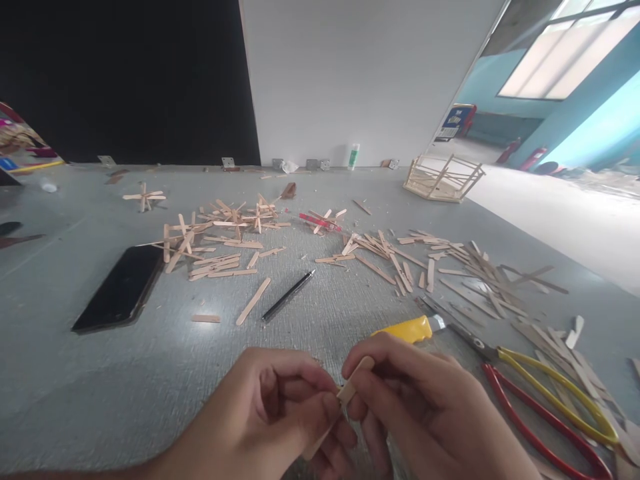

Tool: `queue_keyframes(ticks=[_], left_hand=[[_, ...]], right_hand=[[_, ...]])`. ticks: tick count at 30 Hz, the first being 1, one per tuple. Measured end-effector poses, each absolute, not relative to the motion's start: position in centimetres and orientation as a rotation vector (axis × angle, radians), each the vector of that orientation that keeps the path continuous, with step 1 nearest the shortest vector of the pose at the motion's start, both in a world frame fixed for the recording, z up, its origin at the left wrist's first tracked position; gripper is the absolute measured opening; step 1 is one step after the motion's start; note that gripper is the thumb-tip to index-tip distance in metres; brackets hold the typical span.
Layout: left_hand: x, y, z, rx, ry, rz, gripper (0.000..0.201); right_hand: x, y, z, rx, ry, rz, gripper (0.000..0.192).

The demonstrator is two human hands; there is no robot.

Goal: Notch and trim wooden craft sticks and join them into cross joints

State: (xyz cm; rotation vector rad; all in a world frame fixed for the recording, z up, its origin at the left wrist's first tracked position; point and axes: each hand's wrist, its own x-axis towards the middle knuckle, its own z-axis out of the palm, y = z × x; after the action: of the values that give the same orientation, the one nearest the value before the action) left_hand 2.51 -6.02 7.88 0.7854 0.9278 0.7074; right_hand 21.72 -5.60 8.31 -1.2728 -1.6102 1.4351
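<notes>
Between my hands is a wooden craft stick, held at a slant over the near part of the table. My left hand pinches its lower part between thumb and fingers. Farther up, the thumb and fingers of my right hand close on the same stick, whose rounded end shows. Fingers hide part of it. Just beyond my right hand lies a yellow utility knife. To the right rest scissors with one yellow and one red handle. A black pen and a single craft stick lie ahead of my hands.
Loose craft sticks are strewn across the grey table, with more at the right. A black phone lies left. At the back stand a small glue bottle and a stick-built frame, before an upright panel.
</notes>
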Motion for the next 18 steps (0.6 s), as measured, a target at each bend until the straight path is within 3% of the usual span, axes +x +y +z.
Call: queue_keyframes(ticks=[6,9,15,18], left_hand=[[2.2,-5.5,7.9,0.842,0.919,0.644,0.032],[1.8,-5.0,8.8,0.929,0.986,0.690,0.029],[1.1,-4.2,10.8,1.060,1.021,0.767,0.027],[0.9,-4.3,10.9,1.076,0.990,0.745,0.028]], right_hand=[[21.6,-5.5,8.5,-1.311,-1.476,1.399,0.029],[22.1,-5.0,7.7,-1.308,-1.548,1.123,0.026],[22.5,-4.5,4.5,-1.225,-2.437,0.522,0.009],[22.5,-4.5,3.0,-1.175,-2.663,0.325,0.018]])
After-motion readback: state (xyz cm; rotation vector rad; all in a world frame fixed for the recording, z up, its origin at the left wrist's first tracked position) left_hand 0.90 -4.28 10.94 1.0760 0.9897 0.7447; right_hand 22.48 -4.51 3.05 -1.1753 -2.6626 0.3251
